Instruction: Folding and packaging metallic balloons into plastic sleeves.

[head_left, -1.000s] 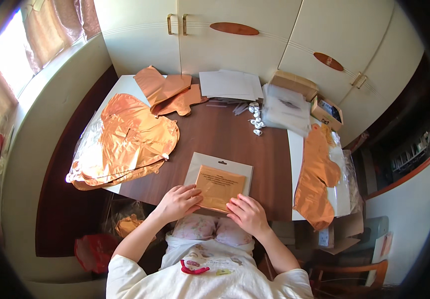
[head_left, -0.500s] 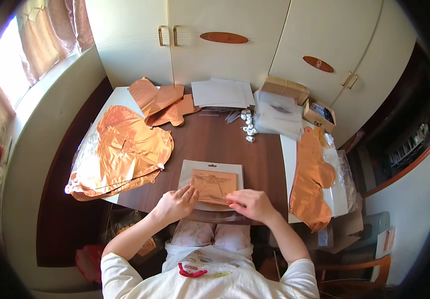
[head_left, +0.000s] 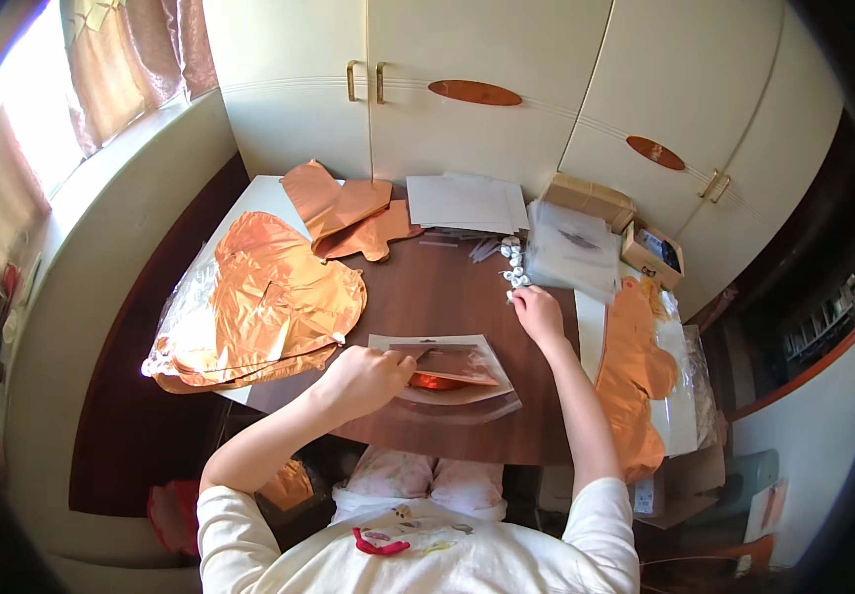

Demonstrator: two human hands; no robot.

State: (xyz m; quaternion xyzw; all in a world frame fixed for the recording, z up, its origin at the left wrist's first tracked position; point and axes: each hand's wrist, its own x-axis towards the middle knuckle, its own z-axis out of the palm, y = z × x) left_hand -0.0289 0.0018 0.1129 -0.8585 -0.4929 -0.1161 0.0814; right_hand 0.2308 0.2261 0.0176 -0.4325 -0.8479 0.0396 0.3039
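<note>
My left hand (head_left: 366, 381) is closed on the near-left side of a folded orange foil balloon (head_left: 462, 363), tilting it up. Its shiny underside shows below the raised edge. Beneath it lies a white card with a hang hole (head_left: 487, 396), with a clear plastic bag edge sticking out toward me. My right hand (head_left: 539, 315) reaches forward to a row of small white bundles (head_left: 514, 259), its fingertips pinched at the nearest one. What the bundles are made of is too small to tell.
Large orange foil balloons (head_left: 279, 297) lie flat at the left, more folded foil (head_left: 343, 213) behind. White cards (head_left: 467, 203), clear bags (head_left: 571, 247) and a small box (head_left: 653, 252) stand at the back. Another foil piece (head_left: 630, 366) hangs over the right edge.
My right hand has left the folded balloon and moved forward to the white bundles. My left hand has lifted the balloon's near side off the card. The view has shifted slightly.
</note>
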